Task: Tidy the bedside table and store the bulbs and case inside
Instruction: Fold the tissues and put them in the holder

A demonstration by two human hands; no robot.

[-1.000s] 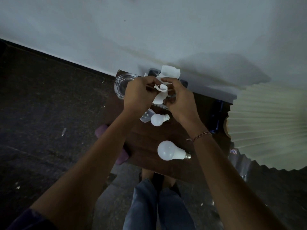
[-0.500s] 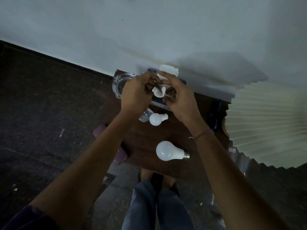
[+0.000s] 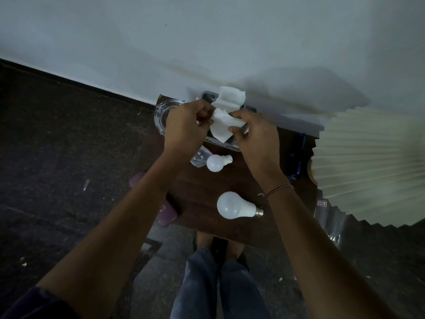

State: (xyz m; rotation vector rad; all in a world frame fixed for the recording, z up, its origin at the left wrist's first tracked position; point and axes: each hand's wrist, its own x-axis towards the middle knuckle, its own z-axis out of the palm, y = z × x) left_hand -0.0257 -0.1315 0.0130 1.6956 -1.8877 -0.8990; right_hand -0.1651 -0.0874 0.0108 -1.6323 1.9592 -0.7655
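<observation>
Hands: left hand (image 3: pixel 186 125) and right hand (image 3: pixel 255 141), both pinching one crumpled white tissue (image 3: pixel 222 125), held over the far end of the table (image 3: pixel 202 192).
Bulbs, two: small bulb (image 3: pixel 216 163) just below the hands, large bulb (image 3: pixel 230 204) nearer the front edge. Both lie on their sides, apart.
Handling, judged: light, smooth, fragile, prone to roll. Take each round the globe, not the cap.
Case: cannot tell which item it is.
Writing: small tag (image 3: pixel 321 203) beneath the pleated lampshade (image 3: pixel 368 157), perhaps "65", unclear.

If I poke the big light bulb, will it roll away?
Probably: the big bulb lies on its side, round and smooth, on the flat table. It would likely curve, since its neck is narrower. It sits near the table's front edge, so it might drop and crack.
</observation>
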